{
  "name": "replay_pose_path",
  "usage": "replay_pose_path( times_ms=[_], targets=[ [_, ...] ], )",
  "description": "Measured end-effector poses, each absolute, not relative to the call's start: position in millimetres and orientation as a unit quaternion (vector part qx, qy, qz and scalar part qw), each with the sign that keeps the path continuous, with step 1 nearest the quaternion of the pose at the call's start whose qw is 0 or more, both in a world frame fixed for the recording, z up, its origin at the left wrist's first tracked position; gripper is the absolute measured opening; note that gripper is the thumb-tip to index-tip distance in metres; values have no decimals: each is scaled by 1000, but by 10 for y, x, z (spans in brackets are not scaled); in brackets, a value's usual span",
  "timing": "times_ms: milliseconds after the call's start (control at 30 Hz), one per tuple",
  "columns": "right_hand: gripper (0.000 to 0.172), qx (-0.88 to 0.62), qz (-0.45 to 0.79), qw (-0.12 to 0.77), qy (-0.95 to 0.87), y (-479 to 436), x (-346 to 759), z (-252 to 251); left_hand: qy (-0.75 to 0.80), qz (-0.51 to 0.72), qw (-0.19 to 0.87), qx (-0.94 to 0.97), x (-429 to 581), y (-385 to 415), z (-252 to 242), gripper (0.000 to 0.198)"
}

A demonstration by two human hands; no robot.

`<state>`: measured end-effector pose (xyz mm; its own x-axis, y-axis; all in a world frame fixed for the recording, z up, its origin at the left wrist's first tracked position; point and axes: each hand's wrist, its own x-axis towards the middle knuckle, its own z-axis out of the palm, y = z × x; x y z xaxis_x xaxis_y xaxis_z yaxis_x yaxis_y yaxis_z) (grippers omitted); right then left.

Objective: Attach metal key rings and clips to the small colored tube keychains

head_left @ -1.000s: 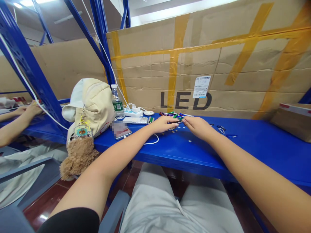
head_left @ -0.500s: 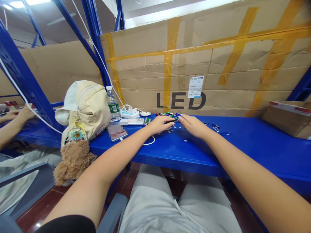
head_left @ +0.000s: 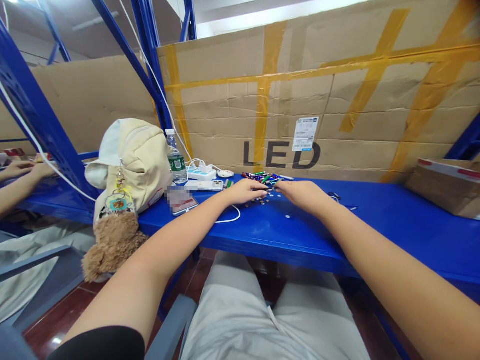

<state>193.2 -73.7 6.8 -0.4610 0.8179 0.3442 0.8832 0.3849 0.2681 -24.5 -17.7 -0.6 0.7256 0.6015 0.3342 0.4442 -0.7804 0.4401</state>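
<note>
My left hand (head_left: pixel 245 192) rests over the blue table (head_left: pixel 255 230), fingers closed around a small dark thing (head_left: pixel 269 189) too small to name. Opposite it, my right hand (head_left: pixel 302 195) is bent down with its fingers together, the tips beside that dark thing; what they hold is hidden. Just behind both hands lies a loose pile of coloured pens (head_left: pixel 267 178), red, green and blue. Small brownish pieces (head_left: pixel 262 202) are scattered below my left fingers. A whitish disc (head_left: pixel 288 216) lies nearer the table's front.
At left stand a cream bag (head_left: pixel 144 155) with a plush charm (head_left: pixel 114 240), a water bottle (head_left: pixel 177 162), a power strip (head_left: pixel 201 173) and phones (head_left: pixel 184 204). Scissors (head_left: pixel 333 195) lie right of my hand. A big carton (head_left: pixel 225 115) backs the table; another person's hands (head_left: pixel 39 170) show far left.
My right hand has turned more palm-down and its fingers now reach toward the pens. The dark item by my left fingers shows less. The view has shifted slightly.
</note>
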Motion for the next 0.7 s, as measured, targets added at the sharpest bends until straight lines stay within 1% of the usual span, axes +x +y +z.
replay_pose_path(
  times_ms=[100, 267, 400, 467, 533, 600, 633, 700],
  targets=[
    [25, -507, -214, 74, -832, -737, 1945, 69, 271, 244, 149, 919, -243, -154, -20, 36],
    [24, -505, -190, 96, -836, -717, 1962, 37, 242, 252, 109, 931, -243, -146, -21, 33],
    [28, -511, -171, 98, -836, -743, 1904, 51, 234, 245, 80, 937, -228, -161, -10, 33],
    [33, -508, -138, 134, -840, -726, 1932, 89, 249, 259, 75, 930, -205, -170, 0, 34],
    [38, -515, -103, 193, -829, -654, 2090, 123, 272, 280, 81, 917, -180, -176, 11, 35],
    [37, -573, -112, 242, -775, -529, 2411, 120, 294, 294, 90, 905, -165, -172, 19, 35],
    [34, -626, -134, 241, -730, -457, 2619, 95, 303, 297, 94, 901, -164, -165, 20, 35],
    [32, -724, -155, 211, -638, -315, 3053, -7, 313, 299, 102, 896, -175, -146, 18, 34]
  ],
)
